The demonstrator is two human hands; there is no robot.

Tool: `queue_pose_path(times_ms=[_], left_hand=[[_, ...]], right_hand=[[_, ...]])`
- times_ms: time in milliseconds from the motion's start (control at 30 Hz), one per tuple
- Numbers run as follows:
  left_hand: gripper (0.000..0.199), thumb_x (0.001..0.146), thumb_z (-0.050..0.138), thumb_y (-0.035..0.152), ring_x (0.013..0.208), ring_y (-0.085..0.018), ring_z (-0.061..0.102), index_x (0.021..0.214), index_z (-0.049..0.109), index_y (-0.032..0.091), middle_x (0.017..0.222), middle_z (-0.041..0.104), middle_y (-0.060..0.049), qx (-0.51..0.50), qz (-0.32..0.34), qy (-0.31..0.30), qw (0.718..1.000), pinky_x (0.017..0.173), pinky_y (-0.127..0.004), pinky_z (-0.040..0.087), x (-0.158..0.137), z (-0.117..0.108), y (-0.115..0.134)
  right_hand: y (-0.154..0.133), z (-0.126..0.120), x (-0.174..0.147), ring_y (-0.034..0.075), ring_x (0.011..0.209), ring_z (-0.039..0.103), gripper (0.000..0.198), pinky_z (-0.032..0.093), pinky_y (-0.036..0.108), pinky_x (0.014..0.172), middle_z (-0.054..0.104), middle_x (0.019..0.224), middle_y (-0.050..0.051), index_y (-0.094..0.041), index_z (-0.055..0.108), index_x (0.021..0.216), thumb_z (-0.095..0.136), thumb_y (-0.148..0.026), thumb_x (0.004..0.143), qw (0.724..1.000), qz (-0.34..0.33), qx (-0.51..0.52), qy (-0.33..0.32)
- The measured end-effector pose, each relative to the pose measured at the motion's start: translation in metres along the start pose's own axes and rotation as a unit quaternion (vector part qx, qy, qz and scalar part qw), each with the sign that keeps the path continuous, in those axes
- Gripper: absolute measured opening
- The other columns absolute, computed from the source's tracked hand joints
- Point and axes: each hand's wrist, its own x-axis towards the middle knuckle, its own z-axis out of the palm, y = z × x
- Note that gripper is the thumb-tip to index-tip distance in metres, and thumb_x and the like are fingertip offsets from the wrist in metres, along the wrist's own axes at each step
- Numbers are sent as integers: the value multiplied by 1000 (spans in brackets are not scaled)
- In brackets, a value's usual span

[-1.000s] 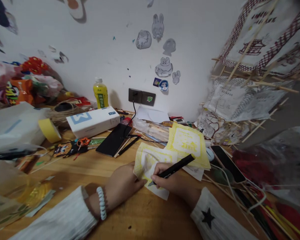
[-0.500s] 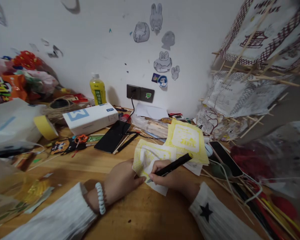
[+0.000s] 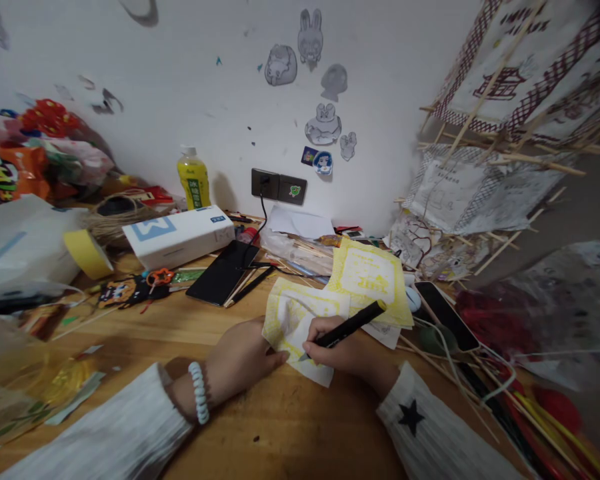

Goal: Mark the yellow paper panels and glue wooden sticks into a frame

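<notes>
A black marker pen with a yellow end is gripped in my right hand. Its tip points down at the lower part of a thin white sheet with a yellow patterned border. My left hand pinches the left edge of that sheet, thumb on top and the other fingers mostly hidden. Just behind lies a second yellow-bordered sheet, overlapping the first, with yellow drawing in its middle. Another whitish sheet peeks out beneath it.
A dark tablet-like device, a white box, yellow tape and a drink bottle stand behind to the left. On the right are a phone, a white cable, sticks and a stick-framed paper structure.
My right hand and the marker have shifted slightly, and the tip is now more visible against the sheet. My left hand stays on the edge. The whole view has moved a little.
</notes>
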Motion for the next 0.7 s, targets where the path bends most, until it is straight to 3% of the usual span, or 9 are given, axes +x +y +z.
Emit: queue_pose_path(times_ms=[367, 567, 700], left_hand=[[26, 78, 53, 32, 86, -25, 65, 97, 66, 20, 95, 70, -8, 16, 8, 13, 1000, 73, -32, 48, -1, -1, 3], [23, 77, 51, 30, 84, -24, 65, 93, 64, 20, 92, 69, -8, 23, -8, 25, 999, 71, -31, 48, -3, -3, 8], [27, 79, 49, 36, 85, -25, 65, 94, 64, 19, 94, 69, -10, 23, -18, 22, 999, 73, -33, 48, -3, -1, 9]], right_hand=[[3, 0, -1, 8, 52, 44, 14, 30, 19, 47, 51, 56, -5, -18, 55, 61, 59, -21, 75, 1000, 1, 8, 18], [-6, 8, -12, 10, 53, 47, 14, 34, 20, 49, 54, 55, -4, -19, 54, 60, 57, -21, 73, 992, 39, 45, 110], [-8, 15, -18, 10, 52, 46, 16, 34, 21, 50, 52, 53, -4, -19, 50, 57, 56, -21, 71, 990, 51, 55, 119]])
